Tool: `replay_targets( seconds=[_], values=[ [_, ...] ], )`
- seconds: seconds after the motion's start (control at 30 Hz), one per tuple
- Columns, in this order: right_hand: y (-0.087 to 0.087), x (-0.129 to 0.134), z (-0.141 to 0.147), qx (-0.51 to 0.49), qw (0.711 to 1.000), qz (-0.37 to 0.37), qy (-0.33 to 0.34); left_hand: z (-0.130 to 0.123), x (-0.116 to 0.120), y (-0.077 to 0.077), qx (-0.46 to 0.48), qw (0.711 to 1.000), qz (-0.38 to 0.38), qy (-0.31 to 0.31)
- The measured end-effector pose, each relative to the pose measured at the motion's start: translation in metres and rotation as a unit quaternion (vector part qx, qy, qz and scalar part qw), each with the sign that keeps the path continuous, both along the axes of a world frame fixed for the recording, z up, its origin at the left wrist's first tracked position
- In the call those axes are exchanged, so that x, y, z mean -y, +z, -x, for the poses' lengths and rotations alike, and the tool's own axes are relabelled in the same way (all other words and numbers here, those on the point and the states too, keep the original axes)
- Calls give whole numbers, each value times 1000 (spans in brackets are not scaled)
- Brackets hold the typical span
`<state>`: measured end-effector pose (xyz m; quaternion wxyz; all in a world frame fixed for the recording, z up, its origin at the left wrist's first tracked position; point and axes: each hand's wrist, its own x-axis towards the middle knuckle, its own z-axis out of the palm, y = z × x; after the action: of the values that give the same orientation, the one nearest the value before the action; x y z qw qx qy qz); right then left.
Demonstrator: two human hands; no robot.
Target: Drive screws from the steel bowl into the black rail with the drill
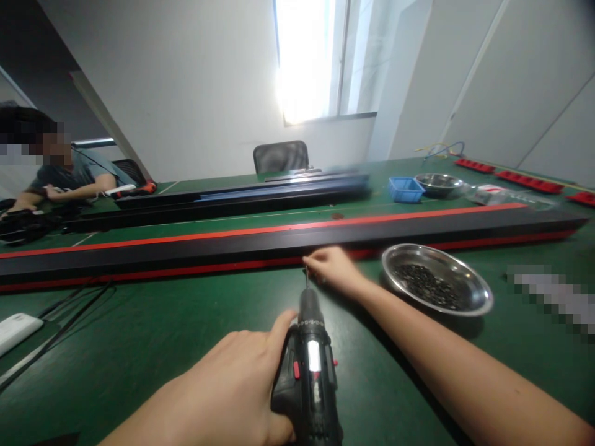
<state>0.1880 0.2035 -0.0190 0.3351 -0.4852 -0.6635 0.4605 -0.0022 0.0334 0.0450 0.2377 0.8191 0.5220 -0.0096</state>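
Observation:
My left hand (pixel 232 378) is wrapped round the handle of a black cordless drill (pixel 312 359) with red buttons. The drill points away from me, its thin bit reaching towards the near side of a long black bar with red edges (pixel 223 245). At that side, my right hand (pixel 332 266) has its fingers pinched together right by the bit's tip. Whatever lies between those fingertips is too small to make out. Right of my right wrist stands an oval metal bowl (pixel 483 303) of small dark pieces (pixel 425 285), which look like screws.
More long dark bars (pixel 260 195) lie further back on the green table (pixel 186 334). A blue basket (pixel 405 189), a second metal bowl (pixel 439 183) and red strips (pixel 530 181) are at the back right. Cables (pixel 69 322) and a white device (pixel 18 331) sit left. A person (pixel 88 170) leans on the table.

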Motion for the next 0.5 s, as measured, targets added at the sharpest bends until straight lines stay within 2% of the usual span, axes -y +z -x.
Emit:
replay_targets(
  seconds=[0.17,0.3,0.4,0.5],
  values=[
    [-2,2,1,-6,1000,3,-24,-3,2,5,-103,994,-18,25],
    [0,6,0,23,995,-54,-87,-5,0,8,-103,994,-7,35],
    [22,10,-9,49,983,-129,-118,-3,-2,4,-88,995,-13,35],
    [58,18,-31,106,974,-165,-112,1,-4,-2,-77,996,-38,31]
  ],
)
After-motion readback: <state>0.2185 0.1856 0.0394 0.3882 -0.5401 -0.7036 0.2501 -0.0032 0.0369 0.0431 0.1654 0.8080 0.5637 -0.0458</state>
